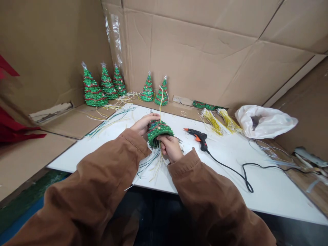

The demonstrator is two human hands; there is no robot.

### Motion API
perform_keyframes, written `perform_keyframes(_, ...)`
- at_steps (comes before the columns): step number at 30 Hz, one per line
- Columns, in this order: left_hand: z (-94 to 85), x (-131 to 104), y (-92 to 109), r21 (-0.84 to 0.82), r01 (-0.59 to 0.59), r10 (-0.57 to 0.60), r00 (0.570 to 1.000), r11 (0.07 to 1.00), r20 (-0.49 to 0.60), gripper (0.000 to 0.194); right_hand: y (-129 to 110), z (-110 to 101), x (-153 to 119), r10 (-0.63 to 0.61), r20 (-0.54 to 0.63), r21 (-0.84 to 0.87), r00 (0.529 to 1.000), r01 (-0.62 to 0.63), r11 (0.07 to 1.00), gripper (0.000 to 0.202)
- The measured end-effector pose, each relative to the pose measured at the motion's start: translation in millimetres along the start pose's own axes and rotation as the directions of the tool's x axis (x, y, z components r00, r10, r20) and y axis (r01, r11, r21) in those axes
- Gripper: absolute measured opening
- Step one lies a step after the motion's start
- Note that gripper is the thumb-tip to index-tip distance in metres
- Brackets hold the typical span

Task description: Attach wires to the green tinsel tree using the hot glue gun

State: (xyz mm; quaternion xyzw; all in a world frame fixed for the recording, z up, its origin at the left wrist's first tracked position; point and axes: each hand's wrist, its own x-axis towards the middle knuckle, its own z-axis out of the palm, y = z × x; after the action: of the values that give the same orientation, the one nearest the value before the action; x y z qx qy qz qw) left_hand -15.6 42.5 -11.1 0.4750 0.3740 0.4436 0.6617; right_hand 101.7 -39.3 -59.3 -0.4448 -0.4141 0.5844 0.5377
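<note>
A small green tree [160,128] with red garland is tipped over above the white board, its hollow base facing me. My left hand [146,123] is wrapped round its upper side, with some fingers hidden behind it. At the open base, my right hand [170,147] is closed, its fingertips at the rim and partly inside; what they pinch is too small to make out. Yellow, white and green wires [153,162] trail out below the base. One yellow wire [161,104] stands up above the tree.
Right of my hands lies a black and orange glue gun [200,137], its cord running right. Bundles of yellow-white wires [216,121] and a white plastic bag [266,121] are at the back right. Several finished-looking trees [93,89] stand along the cardboard wall. Loose green wires [111,121] lie left.
</note>
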Motion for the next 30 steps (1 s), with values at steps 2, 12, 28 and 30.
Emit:
perform_keyframes(2,0.2,0,-1,0.008,0.001,-0.001,1.0,1.0,0.009,0.021,0,0,-1,-0.019,-0.037,-0.042,0.999,0.017,0.999,0.018)
perform_keyframes(12,3.7,0,-5,0.019,0.003,-0.004,0.999,1.0,0.044,0.02,1,5,-5,-0.298,-0.18,-0.366,0.938,0.217,0.905,0.027)
perform_keyframes(28,9.9,-4,-5,0.022,0.007,-0.008,0.999,1.0,0.054,0.021,6,1,3,-0.399,-0.114,-0.611,0.91,0.253,0.75,0.017)
perform_keyframes(30,9.2,-3,-5,0.01,0.008,-0.009,0.999,1.0,0.04,0.023,1,0,-3,-0.378,-0.059,-0.68,0.924,0.24,0.693,0.019)
